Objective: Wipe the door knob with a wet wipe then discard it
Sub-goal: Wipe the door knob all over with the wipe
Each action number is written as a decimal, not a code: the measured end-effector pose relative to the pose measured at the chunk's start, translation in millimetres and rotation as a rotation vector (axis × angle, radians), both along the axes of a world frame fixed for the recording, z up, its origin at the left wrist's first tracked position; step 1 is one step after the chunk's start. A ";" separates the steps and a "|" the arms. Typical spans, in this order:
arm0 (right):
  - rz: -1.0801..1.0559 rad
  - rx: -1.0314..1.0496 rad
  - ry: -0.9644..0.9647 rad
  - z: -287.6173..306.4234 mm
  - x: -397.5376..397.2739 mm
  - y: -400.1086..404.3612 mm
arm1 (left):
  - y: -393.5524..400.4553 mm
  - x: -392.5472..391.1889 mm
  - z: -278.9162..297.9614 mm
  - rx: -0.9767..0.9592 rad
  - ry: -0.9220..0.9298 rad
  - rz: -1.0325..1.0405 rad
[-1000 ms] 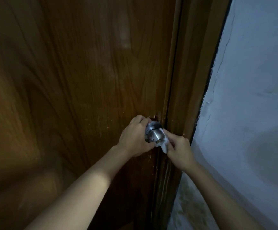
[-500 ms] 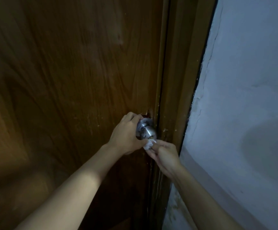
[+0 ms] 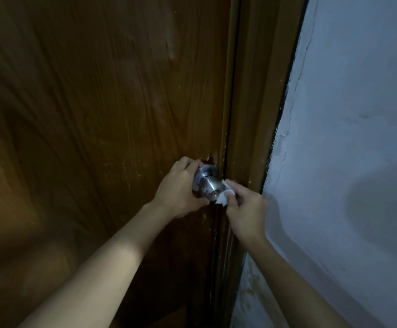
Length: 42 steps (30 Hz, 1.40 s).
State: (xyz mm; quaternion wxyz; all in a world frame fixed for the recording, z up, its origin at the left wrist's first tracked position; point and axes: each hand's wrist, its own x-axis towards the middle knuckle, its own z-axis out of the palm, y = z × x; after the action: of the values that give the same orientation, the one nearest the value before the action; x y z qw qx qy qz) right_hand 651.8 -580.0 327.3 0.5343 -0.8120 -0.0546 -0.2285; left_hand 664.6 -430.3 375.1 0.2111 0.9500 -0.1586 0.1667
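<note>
Wet wipe [image 3: 225,196]: small, white, crumpled to a wad, judged very light, limp and damp; it should fold and tear easily, so it wants a fingertip pinch on the bunched middle rather than a loose corner, which would flap or slip free. Right hand [image 3: 246,213] has it pinched in the fingertips, grip closed on the wad, pressing it against the right side of the door knob [image 3: 208,187]. Knob: round, brushed silver metal, glossy with a highlight on its front face, a small keyhole or button at the centre; judged hard, smooth and slick when wet, fixed to the door but likely free to turn. Left hand [image 3: 180,188] is wrapped round the knob's left side and base, fingers curled over the top, grip closed on it, seemingly steadying it against rotation. Knob sits at the right edge of the dark brown wooden door [image 3: 98,114], just beside the door frame [image 3: 251,114]; pale cracked wall [image 3: 346,138] to the right. Light is dim; the wipe's far side is hidden behind fingers.
</note>
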 end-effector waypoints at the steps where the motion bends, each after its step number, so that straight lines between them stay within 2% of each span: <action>1: 0.025 -0.091 -0.080 2.4 -1.5 3.5 | 0.2 -0.4 0.6 0.008 0.013 -0.002; 3: 0.121 -0.286 -0.180 -0.1 -1.7 13.6 | 1.4 -0.8 1.7 0.032 0.039 -0.008; 7: 0.189 -0.526 -0.383 -19.7 4.4 8.3 | 4.5 -1.2 2.8 0.055 0.055 -0.042; 9: 0.212 -0.534 -0.459 -20.6 1.5 2.2 | 5.3 -1.1 2.4 0.044 0.060 -0.044; 11: 0.153 -0.427 -0.433 -12.3 4.6 4.7 | 5.4 -1.0 1.8 0.044 0.057 -0.036; 13: 0.119 -0.416 -0.384 -6.9 12.7 11.1 | 4.6 -0.7 1.2 0.043 0.056 -0.038; 15: 0.174 -0.501 -0.404 -7.3 16.9 17.2 | 5.8 -0.8 1.1 0.049 0.060 -0.044; 19: 0.263 -0.728 -0.559 -24.8 16.2 12.8 | 9.8 0.5 0.6 0.034 0.034 -0.088; 21: 0.266 -0.741 -0.592 -36.4 10.0 6.1 | 10.6 0.9 0.6 0.029 0.035 -0.101; 23: 0.193 -0.646 -0.565 -43.9 1.0 -3.4 | 13.8 0.4 0.9 0.020 0.070 -0.110; 26: 0.069 -0.358 -0.454 -37.6 -9.7 -14.1 | 18.6 -6.7 -1.8 -0.099 0.108 -0.110; 28: 0.007 -0.169 -0.420 -25.5 -13.8 -15.4 | 16.1 -17.8 -11.3 -0.244 -0.040 -0.070; 30: 0.042 0.050 -0.337 -12.2 -18.9 -10.6 | 8.4 -32.1 -23.9 -0.360 -0.181 -0.084; 33: 0.254 0.322 -0.148 3.2 -29.6 -1.6 | -6.1 -48.6 -38.8 -0.364 -0.183 -0.239; 36: 0.376 0.285 -0.089 6.4 -30.8 -2.1 | -6.9 -47.7 -45.0 -0.421 -0.316 -0.194; 39: 0.301 0.258 -0.100 4.3 -25.0 -8.9 | 0.0 -37.1 -40.8 -0.465 -0.449 0.005; 42: 0.178 0.295 -0.118 1.8 -18.9 -16.2 | 2.6 -23.3 -32.0 -0.443 -0.349 0.050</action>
State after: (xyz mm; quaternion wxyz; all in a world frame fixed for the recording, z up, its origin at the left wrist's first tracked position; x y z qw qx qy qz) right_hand 632.9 -596.3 329.1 0.6616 -0.7019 -0.1234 -0.2332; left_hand 641.3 -427.7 343.1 0.3787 0.8414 -0.1290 0.3633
